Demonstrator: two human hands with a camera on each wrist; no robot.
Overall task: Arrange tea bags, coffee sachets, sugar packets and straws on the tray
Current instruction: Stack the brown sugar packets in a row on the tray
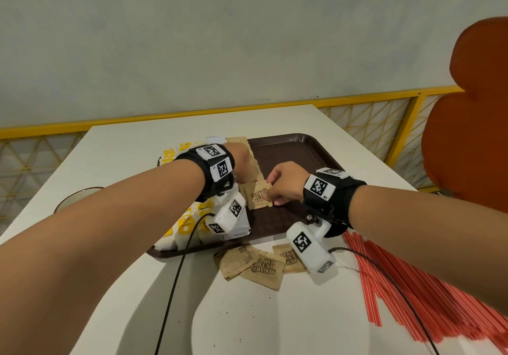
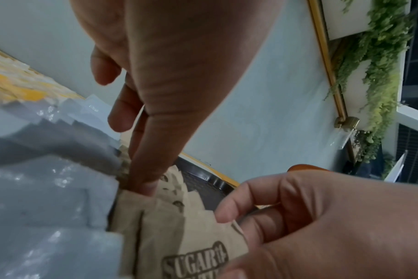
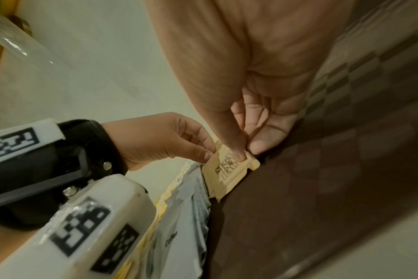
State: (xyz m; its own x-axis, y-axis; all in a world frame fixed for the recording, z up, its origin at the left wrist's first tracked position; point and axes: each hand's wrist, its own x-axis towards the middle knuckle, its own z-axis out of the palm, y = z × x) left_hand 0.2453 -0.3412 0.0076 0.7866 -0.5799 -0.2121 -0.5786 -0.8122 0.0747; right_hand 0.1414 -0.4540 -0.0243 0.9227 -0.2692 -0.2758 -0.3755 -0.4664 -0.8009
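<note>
Right hand [image 1: 284,182] pinches the nearest brown sugar packet [image 1: 259,196] by its right edge, thumb on top and fingers curled under, easing it onto the end of the overlapped sugar row [image 1: 251,159] on the tray [image 1: 299,154]. Left hand [image 1: 242,166] reaches down just left of that packet, fingers fairly straight, one fingertip [image 2: 146,186] pressing the row; it seems to steady, not grip.

The risk: that row is only loosely shingled, so a nudge from either hand could fan it out or push it into the white-and-yellow sachets [image 1: 192,225] touching its left side. The thin paper could also crumple under the pinch.

The packet lies flat, long axis running along the tray from near edge to far edge, in line with the row, printed face up with the lettering readable from the near edge.

Three more sugar packets [image 1: 261,264] wait off the tray's near edge, red straws [image 1: 412,294] to their right.
</note>
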